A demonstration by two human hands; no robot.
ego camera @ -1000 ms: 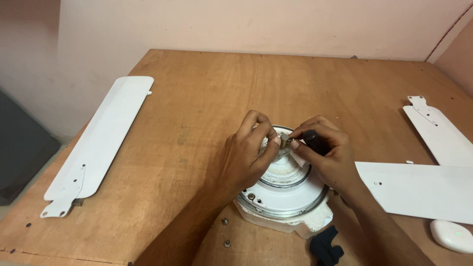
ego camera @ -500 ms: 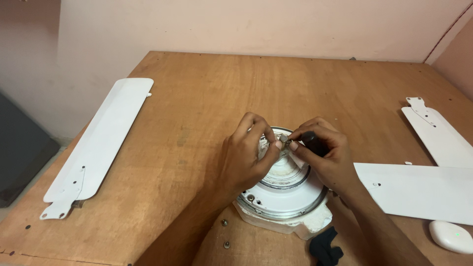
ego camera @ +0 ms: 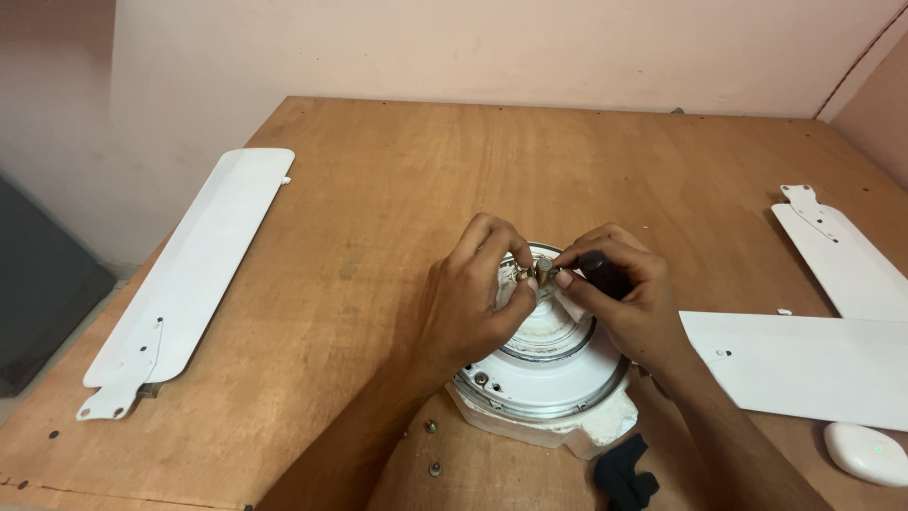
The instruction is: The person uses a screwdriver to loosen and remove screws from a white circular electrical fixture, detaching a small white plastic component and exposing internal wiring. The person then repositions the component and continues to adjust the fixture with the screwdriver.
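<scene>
A white round fan motor housing (ego camera: 553, 378) rests on a white foam block (ego camera: 591, 437) near the table's front edge. Both my hands meet over its middle, at a short metal shaft (ego camera: 545, 269). My left hand (ego camera: 473, 298) pinches a small metal part against the shaft with fingertips. My right hand (ego camera: 629, 298) holds a dark-handled tool (ego camera: 601, 270) in its palm while its thumb and forefinger touch the shaft.
Three white fan blades lie on the wooden table (ego camera: 397, 189): one at the left edge (ego camera: 184, 279), one at the right (ego camera: 804, 364), one at the far right (ego camera: 842, 255). Two loose screws (ego camera: 432, 447), a black cloth piece (ego camera: 626, 475) and a white oval case (ego camera: 867, 454) lie near the front.
Both hands stay at the shaft, with only small finger shifts. The view has barely moved.
</scene>
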